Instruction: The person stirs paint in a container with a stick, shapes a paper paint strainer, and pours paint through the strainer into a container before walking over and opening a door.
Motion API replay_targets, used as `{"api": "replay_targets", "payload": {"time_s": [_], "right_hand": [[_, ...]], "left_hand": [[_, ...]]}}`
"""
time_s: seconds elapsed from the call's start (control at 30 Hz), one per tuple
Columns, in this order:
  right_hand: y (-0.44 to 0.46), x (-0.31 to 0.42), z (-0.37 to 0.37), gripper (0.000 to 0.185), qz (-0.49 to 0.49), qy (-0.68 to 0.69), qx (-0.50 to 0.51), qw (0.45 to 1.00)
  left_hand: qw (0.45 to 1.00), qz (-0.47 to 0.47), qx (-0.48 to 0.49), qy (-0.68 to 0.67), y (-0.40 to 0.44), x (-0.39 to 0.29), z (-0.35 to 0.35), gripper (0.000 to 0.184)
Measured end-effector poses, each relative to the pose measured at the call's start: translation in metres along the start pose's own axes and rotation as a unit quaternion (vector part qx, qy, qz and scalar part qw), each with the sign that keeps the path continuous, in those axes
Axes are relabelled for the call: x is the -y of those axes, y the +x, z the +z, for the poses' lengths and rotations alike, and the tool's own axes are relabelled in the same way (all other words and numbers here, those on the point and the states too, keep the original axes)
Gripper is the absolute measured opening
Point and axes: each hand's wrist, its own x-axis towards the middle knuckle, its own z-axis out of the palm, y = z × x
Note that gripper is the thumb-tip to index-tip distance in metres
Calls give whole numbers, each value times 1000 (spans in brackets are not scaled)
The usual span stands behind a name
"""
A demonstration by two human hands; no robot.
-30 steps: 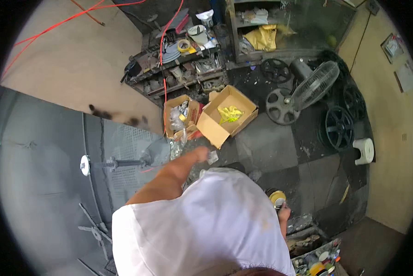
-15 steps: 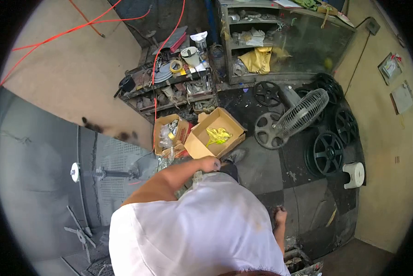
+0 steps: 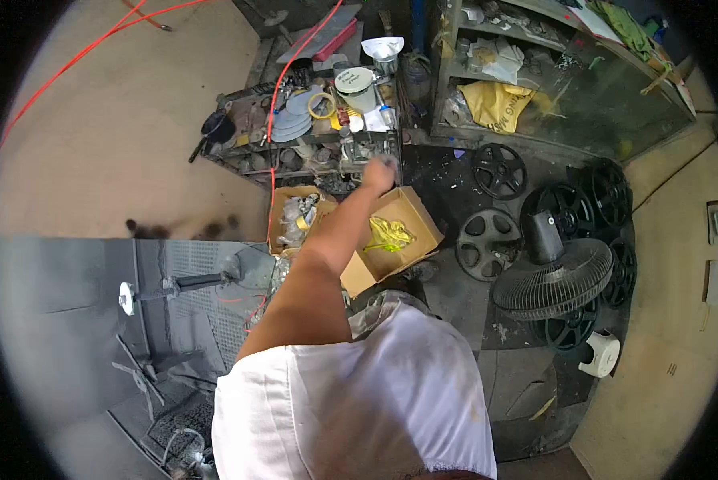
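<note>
My left hand [image 3: 380, 174] is stretched forward to the right front corner of the cluttered shelf cart [image 3: 327, 154]. Its fingers look curled, with something greyish at their tips that I cannot make out. Right below my forearm stands an open cardboard box [image 3: 420, 214] with a crumpled yellow-green cloth [image 3: 391, 235] inside. On the cart top near the hand are a white-lidded tub [image 3: 354, 86], a roll of yellow tape [image 3: 321, 106] and grey sanding discs [image 3: 292, 126]. My right hand is out of view.
A pedestal fan [image 3: 555, 276] stands at the right among several wheel covers [image 3: 487, 244]. A white stool [image 3: 601, 354] is by the right wall. Behind is a glass-fronted cabinet [image 3: 567, 104]. A smaller box [image 3: 280, 210] holds bottles. A red hose [image 3: 272, 192] hangs beside the cart.
My left hand has moved from near my body forward to the cart's corner. My right hand has left the view. The camera view has shifted, bringing the cart closer.
</note>
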Motion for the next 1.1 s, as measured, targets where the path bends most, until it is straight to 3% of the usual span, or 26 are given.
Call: {"api": "replay_targets", "payload": {"time_s": [0.1,0.17,0.2,0.27,0.3,0.37,0.43,0.5,0.6,0.63,0.67,0.87,0.9,0.97,1.0,1.1], "right_hand": [[9,47,8,26,-8,56,-4,998],[11,76,18,27,-12,66,-2,998],[15,91,24,27,-13,38,8,999],[24,114,34,27,-21,-44,39,998],[29,115,40,27,-20,-44,37,998],[46,93,48,27,-78,36,56,995],[45,94,49,27,-44,4,47,998],[40,99,49,27,-9,-26,38,999],[31,93,47,27,6,7,44,999],[47,52,39,26,-17,-46,43,998],[54,29,34,26,-39,-99,43,993],[34,73,40,29,-11,-208,61,976],[36,71,43,29,-12,-207,61,976],[38,53,47,30,82,-2,75,994],[37,50,48,30,82,0,76,994],[46,32,46,31,18,-20,94,995]], "left_hand": [[998,-54,-35,-11,72,4,2,20],[982,-91,-123,109,112,23,11,27],[982,-92,-122,110,126,22,6,27],[939,-318,132,-15,154,17,-9,30],[939,-317,134,-15,171,35,-2,30],[847,-436,215,-213,200,79,13,28],[845,-448,224,-187,204,82,13,28],[860,-419,283,-67,208,87,17,20],[853,-440,269,-83,204,67,11,22],[855,-436,272,-75,205,70,13,22],[842,-470,211,-161,197,60,11,19],[838,-476,237,-123,210,89,28,13],[834,-483,229,-138,211,86,25,14],[818,-503,192,-203,199,62,10,16],[795,-521,155,-268,196,57,7,18],[778,-554,173,-240,198,49,6,21]]}}
